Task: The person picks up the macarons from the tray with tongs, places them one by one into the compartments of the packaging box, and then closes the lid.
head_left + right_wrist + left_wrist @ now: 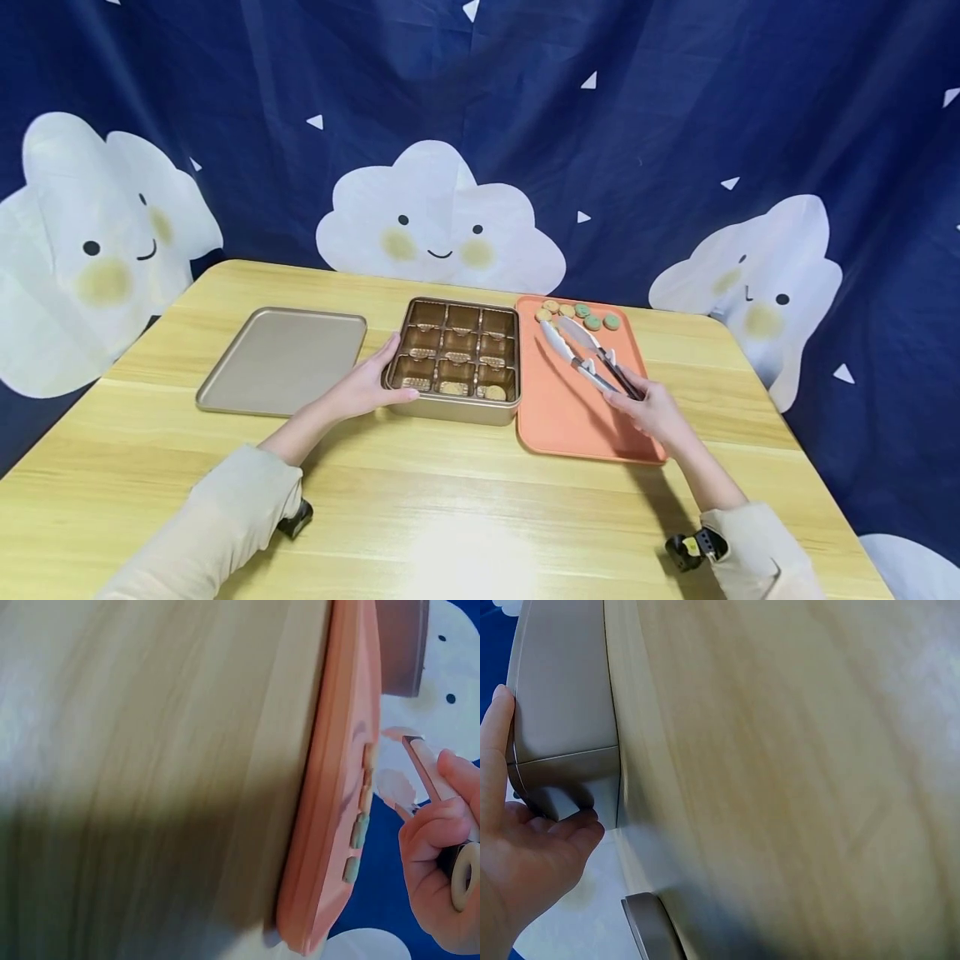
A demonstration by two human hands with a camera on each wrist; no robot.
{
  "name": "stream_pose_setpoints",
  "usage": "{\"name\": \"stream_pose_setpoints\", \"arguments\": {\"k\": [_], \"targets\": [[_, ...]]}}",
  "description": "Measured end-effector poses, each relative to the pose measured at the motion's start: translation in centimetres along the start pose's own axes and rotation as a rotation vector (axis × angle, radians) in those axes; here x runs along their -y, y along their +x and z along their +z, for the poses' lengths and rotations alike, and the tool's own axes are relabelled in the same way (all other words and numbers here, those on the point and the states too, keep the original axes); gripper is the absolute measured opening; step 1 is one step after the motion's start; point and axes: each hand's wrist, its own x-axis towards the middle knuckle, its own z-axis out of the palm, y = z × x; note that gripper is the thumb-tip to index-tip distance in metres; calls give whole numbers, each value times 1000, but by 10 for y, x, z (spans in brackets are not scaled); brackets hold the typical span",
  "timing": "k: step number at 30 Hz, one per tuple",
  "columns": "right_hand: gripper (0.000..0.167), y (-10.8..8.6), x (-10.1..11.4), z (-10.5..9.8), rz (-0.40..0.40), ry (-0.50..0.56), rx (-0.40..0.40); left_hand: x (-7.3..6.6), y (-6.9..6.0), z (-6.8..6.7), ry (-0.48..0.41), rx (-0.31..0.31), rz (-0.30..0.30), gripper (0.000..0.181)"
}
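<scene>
My left hand [372, 385] grips the near left corner of a square bronze tin [450, 408], thumb at the front rim and fingers along the left side. The tin holds a divider insert with several compartments. Round yellowish cookies [495, 392] lie in the front middle and front right compartments; glare obscures the front left one. My right hand [654, 410] holds metal tongs [592, 377] with dark handles, their arms spread apart over an orange tray [570, 429]. The tong tips point at yellow cookies [551, 307] and green cookies [592, 322] on the tray's far end.
A flat bronze lid [281, 358] lies on the wooden table [420, 500] left of the tin. The orange tray stands close against the tin's right side. A dark blue curtain [480, 92] with clouds hangs behind the table's far edge.
</scene>
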Motion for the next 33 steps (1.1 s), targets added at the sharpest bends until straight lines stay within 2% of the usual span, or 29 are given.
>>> {"name": "stream_pose_setpoints", "arguments": {"k": [10,16,25,33], "targets": [[69,15,-11,-1,43,-136,-11,0,0,0,-2,5,-6,106],[69,19,-11,-1,56,-103,-6,1,0,1,2,4,-3,105],[67,24,-8,-1,70,-122,-7,0,1,0,11,4,-4,104],[66,23,-11,0,30,-80,8,0,1,0,25,-1,0,104]]}}
